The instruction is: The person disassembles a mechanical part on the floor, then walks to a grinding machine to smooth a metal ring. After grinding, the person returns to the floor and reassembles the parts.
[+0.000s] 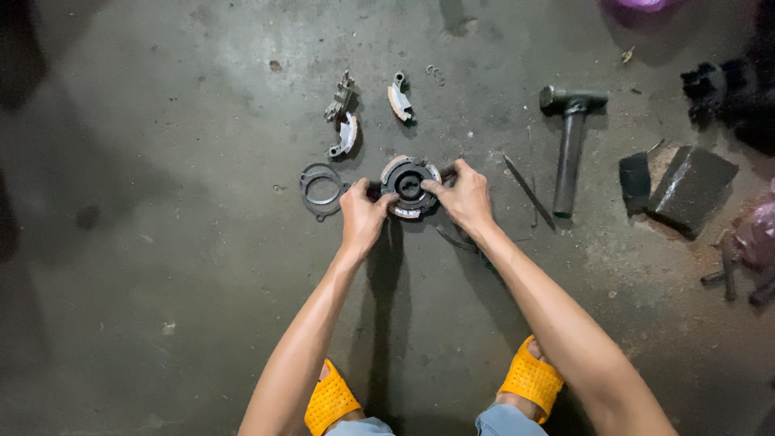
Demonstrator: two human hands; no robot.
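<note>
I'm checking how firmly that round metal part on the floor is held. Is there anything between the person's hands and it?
Nothing visible. The left hand and right hand both rest directly on the round metal part, one at each side, thumbs on its face. The thin ring plate lies apart, to its left.

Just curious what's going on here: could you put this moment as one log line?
left hand: grips round metal part | right hand: grips same part | hammer: on floor, right, untouched | flat ring: left of part

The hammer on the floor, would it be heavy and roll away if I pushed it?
The dark metal hammer on the grey concrete floor probably feels heavy for its size, since head and handle both look like metal. It likely would not roll far: the round handle could turn, but the crosswise head should stop it. It looks stiff, not fragile.
</note>
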